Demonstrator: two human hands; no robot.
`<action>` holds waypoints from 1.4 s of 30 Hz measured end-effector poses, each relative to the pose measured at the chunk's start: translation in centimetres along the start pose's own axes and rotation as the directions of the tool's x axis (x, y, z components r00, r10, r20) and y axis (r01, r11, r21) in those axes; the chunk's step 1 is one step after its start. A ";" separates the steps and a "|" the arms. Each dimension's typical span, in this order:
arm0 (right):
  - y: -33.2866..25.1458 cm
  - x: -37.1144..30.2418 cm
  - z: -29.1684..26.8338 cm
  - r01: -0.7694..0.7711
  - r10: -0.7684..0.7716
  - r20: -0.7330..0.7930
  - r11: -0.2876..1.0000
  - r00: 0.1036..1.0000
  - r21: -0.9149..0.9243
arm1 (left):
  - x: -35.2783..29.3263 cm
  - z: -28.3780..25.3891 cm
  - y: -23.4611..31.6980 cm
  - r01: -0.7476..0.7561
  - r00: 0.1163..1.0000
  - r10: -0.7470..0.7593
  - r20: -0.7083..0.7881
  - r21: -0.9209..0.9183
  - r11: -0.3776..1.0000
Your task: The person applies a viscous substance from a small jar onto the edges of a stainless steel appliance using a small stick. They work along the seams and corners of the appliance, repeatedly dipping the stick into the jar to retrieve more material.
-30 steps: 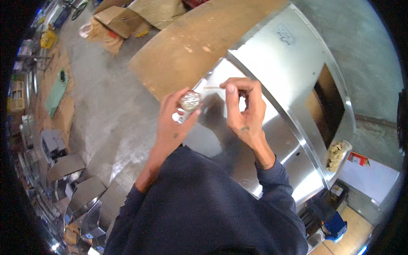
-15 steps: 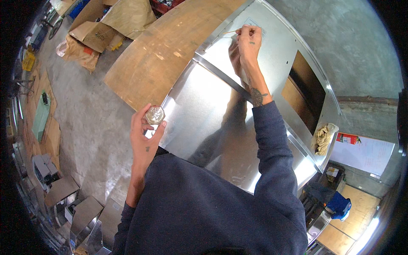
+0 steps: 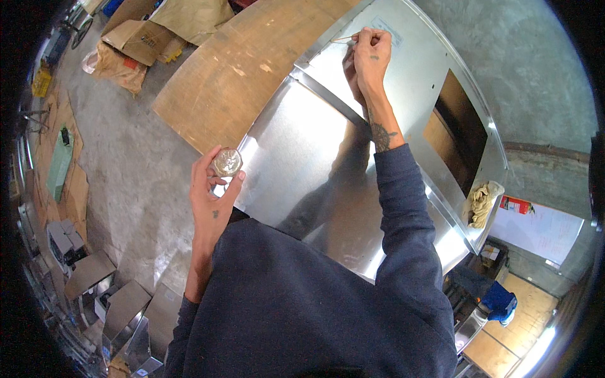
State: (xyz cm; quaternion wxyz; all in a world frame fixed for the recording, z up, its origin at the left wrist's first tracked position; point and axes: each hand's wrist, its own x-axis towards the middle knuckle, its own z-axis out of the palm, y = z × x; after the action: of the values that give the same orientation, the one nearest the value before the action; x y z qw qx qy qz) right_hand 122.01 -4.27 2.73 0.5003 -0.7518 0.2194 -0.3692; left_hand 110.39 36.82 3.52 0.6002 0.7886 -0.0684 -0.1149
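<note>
Since one second ago, our right hand [image 3: 372,60] has travelled from beside our left hand [image 3: 211,195] to above the far part of the metal piece [image 3: 296,151], so the two are now well apart. This metal piece is the largest thing before us; it seems to lie on a wooden counter [image 3: 220,75], which shows at the far left. On the right, a rectangular opening [image 3: 463,132] is cut in the metal, and nearer than it, by the right edge, rests a crumpled beige cloth [image 3: 483,205].

Of our hands, the left is beside the left edge of the metal, thumb and fingers curved around a small round container [image 3: 227,162], holding it by its sides. It lies to the near left of the right hand.

Smallest is the thin stick [image 3: 341,40], which our right hand pinches with the fingertips. Its long axis runs from these fingertips toward the left, and its free end is near the far left edge of the metal. Whether this end touches the surface, we cannot tell. To the stick, the right hand is the nearer one; to the container, the left.
</note>
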 end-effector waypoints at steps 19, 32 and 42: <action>-0.8 -0.4 -0.3 0.005 -0.004 0.040 0.999 0.999 -0.040 | 0.0 0.2 0.6 0.020 1.000 -0.020 0.004 0.020 1.000; -0.8 -0.4 -0.1 -0.024 0.024 0.019 1.000 1.000 -0.018 | 0.0 0.2 0.8 0.030 1.000 -0.030 0.002 0.029 0.999; -0.6 -0.3 0.0 -0.005 0.005 -0.007 1.000 1.000 -0.011 | 0.0 0.1 0.5 0.018 1.000 -0.018 0.009 0.019 1.000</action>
State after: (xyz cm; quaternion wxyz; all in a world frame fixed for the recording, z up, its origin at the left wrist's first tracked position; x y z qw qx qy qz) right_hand 121.79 -3.87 3.19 0.4962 -0.7528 0.2249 -0.3694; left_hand 110.33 36.62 3.97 0.5913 0.7943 -0.0652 -0.1234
